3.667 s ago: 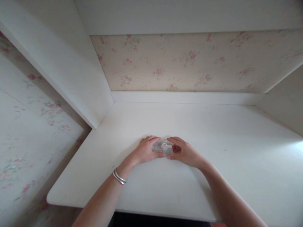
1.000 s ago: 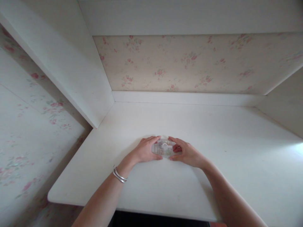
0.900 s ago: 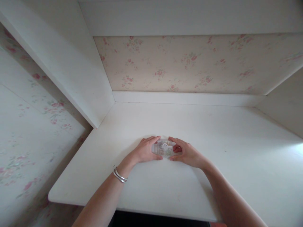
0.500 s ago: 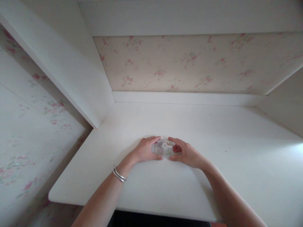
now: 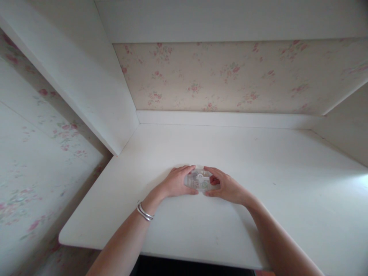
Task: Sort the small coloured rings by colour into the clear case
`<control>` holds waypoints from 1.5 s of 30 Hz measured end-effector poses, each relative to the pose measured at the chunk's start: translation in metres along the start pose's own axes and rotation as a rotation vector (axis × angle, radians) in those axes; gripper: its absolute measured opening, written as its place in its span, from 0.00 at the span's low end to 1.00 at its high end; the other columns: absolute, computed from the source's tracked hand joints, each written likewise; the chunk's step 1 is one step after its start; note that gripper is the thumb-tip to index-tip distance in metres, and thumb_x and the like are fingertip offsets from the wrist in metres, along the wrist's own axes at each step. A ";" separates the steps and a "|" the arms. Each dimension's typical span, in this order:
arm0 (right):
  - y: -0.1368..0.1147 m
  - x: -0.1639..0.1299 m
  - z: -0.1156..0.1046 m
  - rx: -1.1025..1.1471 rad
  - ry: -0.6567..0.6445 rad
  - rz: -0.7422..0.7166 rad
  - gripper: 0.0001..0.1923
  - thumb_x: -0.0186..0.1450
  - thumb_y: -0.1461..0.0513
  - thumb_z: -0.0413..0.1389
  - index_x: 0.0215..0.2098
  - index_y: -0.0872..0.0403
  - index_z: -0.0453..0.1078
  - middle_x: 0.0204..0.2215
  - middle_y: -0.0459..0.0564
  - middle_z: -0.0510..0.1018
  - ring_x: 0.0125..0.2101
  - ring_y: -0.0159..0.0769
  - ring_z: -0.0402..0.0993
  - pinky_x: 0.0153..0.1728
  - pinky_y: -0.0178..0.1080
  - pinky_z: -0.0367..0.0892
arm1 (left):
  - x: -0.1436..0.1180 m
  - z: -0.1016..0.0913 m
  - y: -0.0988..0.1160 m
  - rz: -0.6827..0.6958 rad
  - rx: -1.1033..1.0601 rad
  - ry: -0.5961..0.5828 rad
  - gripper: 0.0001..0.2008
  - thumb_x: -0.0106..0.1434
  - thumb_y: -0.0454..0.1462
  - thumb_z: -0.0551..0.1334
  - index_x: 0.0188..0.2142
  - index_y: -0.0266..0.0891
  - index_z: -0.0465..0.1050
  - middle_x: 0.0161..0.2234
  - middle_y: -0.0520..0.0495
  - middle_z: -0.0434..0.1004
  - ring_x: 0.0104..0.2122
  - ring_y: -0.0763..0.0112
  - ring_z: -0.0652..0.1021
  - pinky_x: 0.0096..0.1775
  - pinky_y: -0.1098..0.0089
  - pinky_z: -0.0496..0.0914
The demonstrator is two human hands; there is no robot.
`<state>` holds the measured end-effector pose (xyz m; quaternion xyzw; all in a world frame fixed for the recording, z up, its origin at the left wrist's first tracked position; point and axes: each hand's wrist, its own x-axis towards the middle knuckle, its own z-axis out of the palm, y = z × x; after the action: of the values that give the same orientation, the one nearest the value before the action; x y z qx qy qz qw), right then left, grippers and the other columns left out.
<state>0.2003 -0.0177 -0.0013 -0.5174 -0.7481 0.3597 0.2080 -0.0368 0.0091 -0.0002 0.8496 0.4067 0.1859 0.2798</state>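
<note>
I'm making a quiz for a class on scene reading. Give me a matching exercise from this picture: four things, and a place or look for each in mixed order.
Things:
1. clear plastic case
2. bracelets
3. wallpaper
4. desk

Descriptions:
a. white, bare surface
b. pale with pink flowers
c. between left hand and right hand
d. silver, on the left wrist

Pairs: 1-c, 2-d, 3-b, 4-a

Head view, steeply down, desk (image 5: 258,161) near
</note>
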 end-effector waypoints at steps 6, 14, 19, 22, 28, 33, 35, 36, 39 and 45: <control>-0.001 -0.001 0.000 0.005 -0.004 -0.017 0.41 0.51 0.54 0.63 0.60 0.49 0.56 0.42 0.50 0.71 0.36 0.35 0.69 0.39 0.40 0.67 | -0.001 -0.004 0.002 0.008 -0.027 0.000 0.42 0.47 0.53 0.67 0.59 0.43 0.57 0.54 0.45 0.67 0.49 0.60 0.71 0.53 0.61 0.61; -0.001 -0.001 -0.001 0.011 0.003 -0.008 0.42 0.50 0.55 0.64 0.60 0.48 0.56 0.43 0.50 0.71 0.36 0.36 0.69 0.39 0.40 0.67 | 0.000 0.001 0.000 -0.002 -0.004 0.009 0.45 0.43 0.49 0.70 0.59 0.45 0.56 0.54 0.44 0.67 0.49 0.59 0.71 0.53 0.61 0.60; -0.001 0.000 -0.001 0.045 0.001 -0.004 0.41 0.50 0.55 0.64 0.60 0.48 0.56 0.43 0.50 0.71 0.36 0.35 0.69 0.40 0.40 0.68 | -0.001 0.002 0.000 0.018 0.003 0.023 0.44 0.45 0.49 0.69 0.59 0.45 0.56 0.53 0.45 0.68 0.49 0.59 0.71 0.53 0.61 0.60; -0.001 0.000 -0.001 0.056 -0.001 -0.004 0.41 0.50 0.55 0.64 0.60 0.49 0.56 0.44 0.50 0.71 0.37 0.35 0.69 0.40 0.39 0.68 | -0.001 0.002 0.000 0.027 0.007 0.027 0.44 0.45 0.49 0.69 0.59 0.45 0.55 0.52 0.45 0.68 0.49 0.60 0.71 0.53 0.61 0.60; -0.002 -0.001 -0.002 0.076 0.000 0.001 0.41 0.50 0.54 0.64 0.60 0.49 0.56 0.44 0.50 0.71 0.37 0.35 0.70 0.40 0.39 0.68 | -0.001 0.004 -0.002 0.021 0.010 0.024 0.44 0.45 0.48 0.70 0.59 0.45 0.54 0.54 0.45 0.66 0.50 0.60 0.70 0.52 0.60 0.60; -0.001 0.000 -0.001 0.128 0.002 0.032 0.39 0.52 0.54 0.63 0.59 0.51 0.57 0.40 0.49 0.73 0.35 0.33 0.70 0.40 0.39 0.69 | -0.002 0.005 -0.004 0.007 0.035 0.010 0.44 0.46 0.49 0.69 0.60 0.45 0.54 0.57 0.44 0.62 0.52 0.58 0.68 0.54 0.59 0.59; -0.001 0.000 0.000 0.137 0.003 0.037 0.39 0.52 0.55 0.63 0.59 0.51 0.57 0.40 0.49 0.72 0.35 0.33 0.70 0.40 0.39 0.69 | -0.001 0.006 -0.005 0.007 0.047 0.007 0.44 0.45 0.50 0.69 0.60 0.45 0.54 0.58 0.44 0.62 0.53 0.58 0.68 0.54 0.59 0.59; 0.000 0.000 0.000 0.137 0.005 0.033 0.39 0.51 0.55 0.63 0.59 0.51 0.57 0.40 0.49 0.72 0.36 0.33 0.70 0.40 0.39 0.69 | -0.001 0.006 -0.005 0.008 0.052 0.007 0.44 0.45 0.50 0.69 0.60 0.45 0.54 0.58 0.44 0.62 0.53 0.58 0.68 0.54 0.59 0.59; 0.000 0.000 0.001 0.140 0.015 0.029 0.40 0.50 0.55 0.64 0.59 0.50 0.58 0.41 0.49 0.72 0.36 0.33 0.70 0.40 0.39 0.69 | -0.001 0.006 -0.005 0.015 0.060 0.009 0.44 0.45 0.50 0.69 0.59 0.45 0.55 0.57 0.45 0.62 0.53 0.59 0.67 0.54 0.60 0.59; -0.001 0.000 -0.001 0.157 0.006 -0.005 0.37 0.53 0.55 0.62 0.59 0.50 0.58 0.52 0.53 0.66 0.35 0.32 0.70 0.39 0.39 0.70 | -0.001 0.005 -0.005 0.023 0.060 0.002 0.45 0.45 0.55 0.67 0.59 0.45 0.56 0.57 0.45 0.63 0.54 0.59 0.66 0.55 0.59 0.59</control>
<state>0.2000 -0.0178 0.0002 -0.4985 -0.7183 0.4153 0.2512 -0.0376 0.0092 -0.0078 0.8620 0.4025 0.1778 0.2517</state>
